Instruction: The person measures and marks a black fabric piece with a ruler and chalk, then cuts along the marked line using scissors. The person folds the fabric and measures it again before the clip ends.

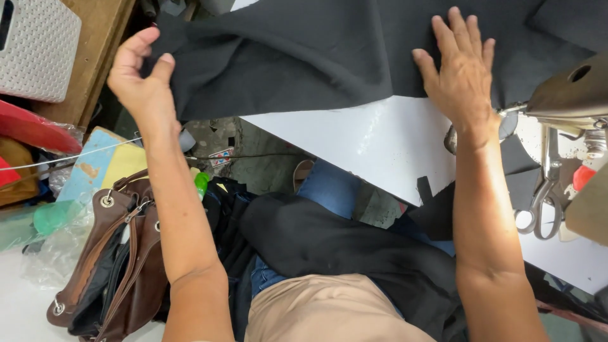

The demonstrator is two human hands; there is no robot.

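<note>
**Two hands on dark cloth at a sewing table**

The left hand (140,75) pinches the edge of the large black woven fabric (304,50) at ten o'clock. The right hand (461,69) lies flat on it, fingers spread, at two o'clock. The fabric overhangs the white table (380,149); its upper part is cut off. Steel scissors (544,196) lie at three o'clock, partly hidden.

A large piece of black fabric (329,50) lies spread over the white sewing table (380,145). The left hand (142,73) pinches the fabric's edge where it hangs off the table's near corner. The right hand (462,69) rests flat on the fabric, fingers spread, above the table. Scissors (544,196) lie on the table beside the right forearm, under the sewing machine (570,92). A brown leather bag (117,253) sits on the floor below the table.
</note>
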